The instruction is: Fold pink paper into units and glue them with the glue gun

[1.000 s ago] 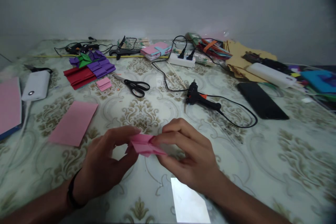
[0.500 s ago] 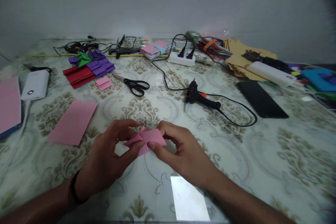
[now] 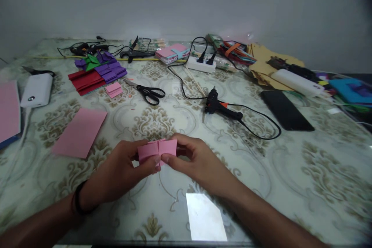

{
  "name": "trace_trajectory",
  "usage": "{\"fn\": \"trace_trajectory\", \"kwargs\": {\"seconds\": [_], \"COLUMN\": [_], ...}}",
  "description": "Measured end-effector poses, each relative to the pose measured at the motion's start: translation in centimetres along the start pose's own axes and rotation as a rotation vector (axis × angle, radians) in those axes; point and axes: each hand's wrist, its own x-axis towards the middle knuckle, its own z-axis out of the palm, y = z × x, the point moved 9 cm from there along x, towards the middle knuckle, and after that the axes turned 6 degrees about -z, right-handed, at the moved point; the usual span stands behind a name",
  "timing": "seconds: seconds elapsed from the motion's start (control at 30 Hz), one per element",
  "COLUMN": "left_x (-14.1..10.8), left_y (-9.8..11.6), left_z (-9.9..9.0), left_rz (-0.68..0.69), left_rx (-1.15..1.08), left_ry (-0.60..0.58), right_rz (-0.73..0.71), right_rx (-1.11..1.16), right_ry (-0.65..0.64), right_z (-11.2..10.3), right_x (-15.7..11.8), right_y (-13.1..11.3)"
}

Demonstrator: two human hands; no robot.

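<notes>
Your left hand (image 3: 116, 174) and right hand (image 3: 200, 164) hold the folded pink paper (image 3: 167, 146) between them, over the table (image 3: 162, 213), nearer to you than the scissors (image 3: 150, 95) and the glue gun (image 3: 222, 111). Each hand pinches 1 side, fingers narrow on the paper, with the 2 thumbs almost meeting below the middle slit. The fingertips behind are hidden, so I cannot tell how they press. For crisp creases, line up the 2 front flaps at that slit and press evenly with your thumbs, lightly enough not to crumple the corners. The flat pink sheet (image 3: 80, 133) lies apart, left of your left hand.
</notes>
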Motion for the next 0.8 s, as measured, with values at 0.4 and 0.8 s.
{"fn": "trace_trajectory", "kwargs": {"seconds": [0.4, 0.8], "left_x": [0.2, -0.4], "left_y": [0.4, 0.8], "left_z": [0.9, 1.6], "left_rz": [-0.045, -0.068], "left_rx": [-0.074, -0.077], "left_ry": [-0.129, -0.194], "right_rz": [0.041, -0.003], "right_rx": [-0.037, -0.188], "right_ry": [-0.036, -0.073], "right_z": [0.3, 0.5], "right_x": [-0.4, -0.4], "right_y": [0.1, -0.7]}}
